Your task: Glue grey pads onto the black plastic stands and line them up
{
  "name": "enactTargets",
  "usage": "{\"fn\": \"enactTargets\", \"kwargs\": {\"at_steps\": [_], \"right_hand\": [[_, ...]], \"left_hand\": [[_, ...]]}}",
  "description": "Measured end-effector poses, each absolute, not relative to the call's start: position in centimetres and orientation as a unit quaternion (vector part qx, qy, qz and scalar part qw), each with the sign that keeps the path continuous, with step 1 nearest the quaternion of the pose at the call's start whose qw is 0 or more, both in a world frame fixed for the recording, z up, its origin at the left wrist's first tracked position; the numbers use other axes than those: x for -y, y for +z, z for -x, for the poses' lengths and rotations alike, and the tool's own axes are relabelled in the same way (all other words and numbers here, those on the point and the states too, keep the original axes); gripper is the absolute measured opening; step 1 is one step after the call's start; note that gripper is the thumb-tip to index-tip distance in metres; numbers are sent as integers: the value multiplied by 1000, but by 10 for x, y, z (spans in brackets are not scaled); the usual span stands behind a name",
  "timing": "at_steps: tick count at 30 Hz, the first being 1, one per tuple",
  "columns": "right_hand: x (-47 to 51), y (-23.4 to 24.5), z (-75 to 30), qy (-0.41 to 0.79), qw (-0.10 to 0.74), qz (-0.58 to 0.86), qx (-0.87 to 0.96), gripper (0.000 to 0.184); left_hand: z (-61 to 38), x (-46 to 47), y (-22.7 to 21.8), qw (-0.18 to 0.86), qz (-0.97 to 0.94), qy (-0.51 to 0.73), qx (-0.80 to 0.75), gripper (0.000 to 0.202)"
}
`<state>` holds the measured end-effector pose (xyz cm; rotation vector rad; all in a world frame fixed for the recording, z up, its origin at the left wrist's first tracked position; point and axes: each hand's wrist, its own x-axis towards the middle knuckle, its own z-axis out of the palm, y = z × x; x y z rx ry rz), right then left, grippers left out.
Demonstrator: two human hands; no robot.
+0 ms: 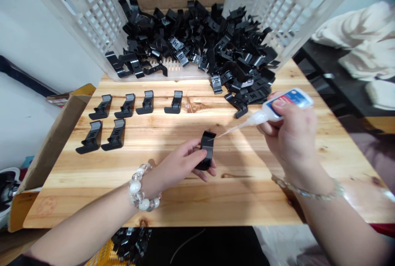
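Note:
My left hand (180, 165) is closed around a small black plastic clip (206, 150), holding it just above the middle of the wooden table (247, 192). My right hand (290, 134) grips a white glue bottle with a blue and red label (286, 103). Its long thin nozzle (234, 128) points left and its tip touches the top of the clip. Both wrists wear bead bracelets.
Several black clips (119, 120) stand in two rows at the table's left. A big heap of the same clips (210, 47) spills from a tipped white slatted crate (95, 23) at the back. A cardboard flap (52, 142) borders the left edge. More clips lie under the table (129, 245).

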<state>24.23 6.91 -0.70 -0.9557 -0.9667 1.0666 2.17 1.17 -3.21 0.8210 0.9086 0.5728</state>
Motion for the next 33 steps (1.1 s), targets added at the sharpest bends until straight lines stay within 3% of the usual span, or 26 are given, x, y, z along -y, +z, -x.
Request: {"fn": "enactTargets", "kwargs": {"at_steps": [33], "right_hand": [[-63,-2,-237,447,687,415,395,6]], "left_hand": [[-22,-12,-33,794,-346,275,-417,21]]}}
